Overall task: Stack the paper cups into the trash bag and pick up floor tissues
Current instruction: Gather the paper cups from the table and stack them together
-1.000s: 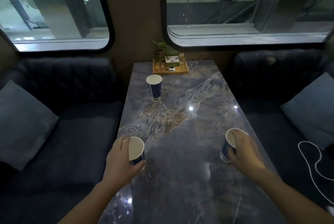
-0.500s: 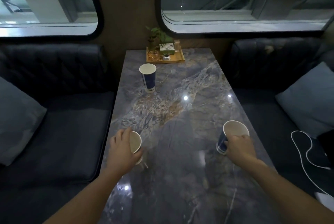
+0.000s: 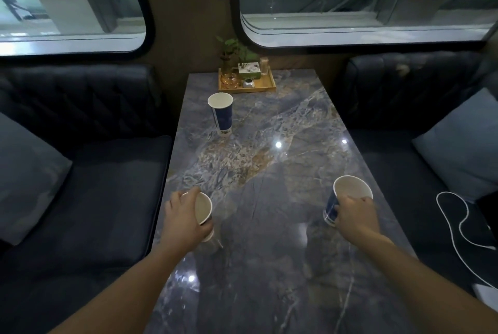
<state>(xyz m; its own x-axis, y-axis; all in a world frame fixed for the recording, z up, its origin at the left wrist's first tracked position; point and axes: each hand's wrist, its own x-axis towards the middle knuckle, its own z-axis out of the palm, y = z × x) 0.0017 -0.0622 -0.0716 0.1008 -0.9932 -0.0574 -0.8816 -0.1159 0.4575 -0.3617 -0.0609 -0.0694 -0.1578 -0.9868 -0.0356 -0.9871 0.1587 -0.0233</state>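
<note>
Three blue-and-white paper cups stand on a dark marble table [image 3: 269, 172]. My left hand [image 3: 183, 218] wraps the near-left cup [image 3: 204, 207] at the table's left edge. My right hand [image 3: 353, 215] grips the near-right cup [image 3: 350, 191] close to the right edge. The third cup [image 3: 221, 113] stands alone and upright at the far left of the table, untouched. No trash bag or floor tissues are in view.
A wooden tray [image 3: 246, 88] with a small plant and jars sits at the table's far end. Dark sofas flank the table, each with a grey cushion [image 3: 24, 174]. A white cable [image 3: 455, 226] lies on the right seat.
Both hands have settled lower around their cups. The camera has tilted slightly; the cups remain in place on the table.
</note>
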